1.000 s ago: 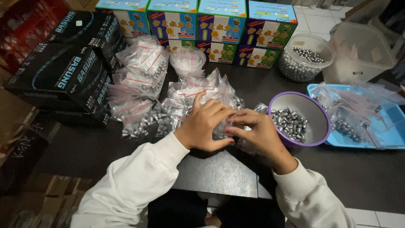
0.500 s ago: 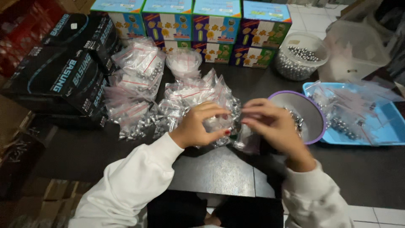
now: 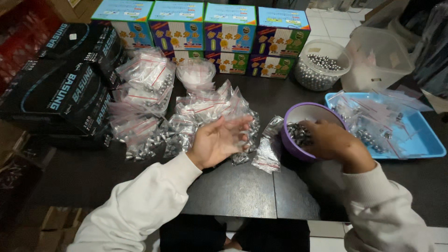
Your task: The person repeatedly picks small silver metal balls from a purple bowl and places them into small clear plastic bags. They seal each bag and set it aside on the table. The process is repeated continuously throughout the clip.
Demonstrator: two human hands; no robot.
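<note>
My left hand [image 3: 219, 140] hovers open and slightly blurred, palm turned right, just in front of a heap of small clear zip bags of steel balls [image 3: 205, 109]; nothing is in it. My right hand [image 3: 329, 140] reaches into a purple bowl [image 3: 303, 109], its fingers curled down among the loose steel balls [image 3: 295, 133]. The fingertips are hidden, so a grip cannot be made out. One filled bag [image 3: 267, 156] lies on the dark table [image 3: 233, 186] between the hands, against the bowl.
A blue tray [image 3: 420, 144] with empty bags and some balls sits right of the bowl. Behind are a round clear tub of balls [image 3: 322, 65], a clear bin [image 3: 378, 60] and a row of colourful boxes [image 3: 228, 28]. Black boxes [image 3: 60, 88] stack at the left.
Both hands were together on a bag at the centre. They have parted: the left opened and emptied, the right moved into the purple bowl. A bag now lies by the bowl.
</note>
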